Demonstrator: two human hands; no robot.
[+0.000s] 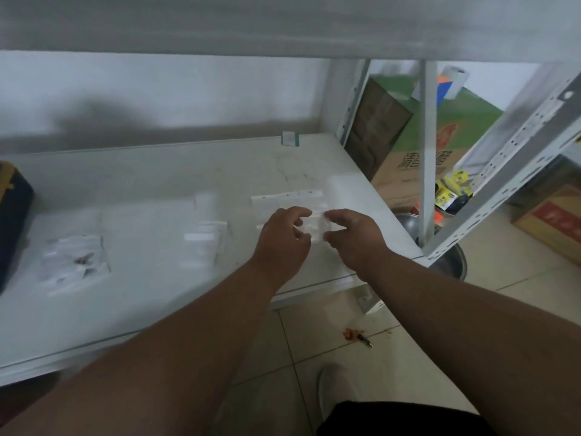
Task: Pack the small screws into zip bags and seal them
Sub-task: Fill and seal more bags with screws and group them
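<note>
A small clear zip bag (315, 229) hangs just above the white shelf top (151, 190), pinched between both hands. My left hand (281, 243) grips its left side and my right hand (352, 236) grips its right side. More flat bags (287, 199) lie on the surface right behind the hands. A stack of empty zip bags (204, 239) rests to the left of my left hand. Further left, a loose pile of bags with dark small screws (84, 259) sits on the surface. The picture is blurred, so I cannot tell what the held bag contains.
A dark bag (14, 221) lies at the far left edge. A small white and green packet (290, 139) stands at the back. Grey shelf posts (428, 158) rise on the right, with cardboard boxes (408, 158) and a metal bowl (452, 262) beyond. The tiled floor lies below.
</note>
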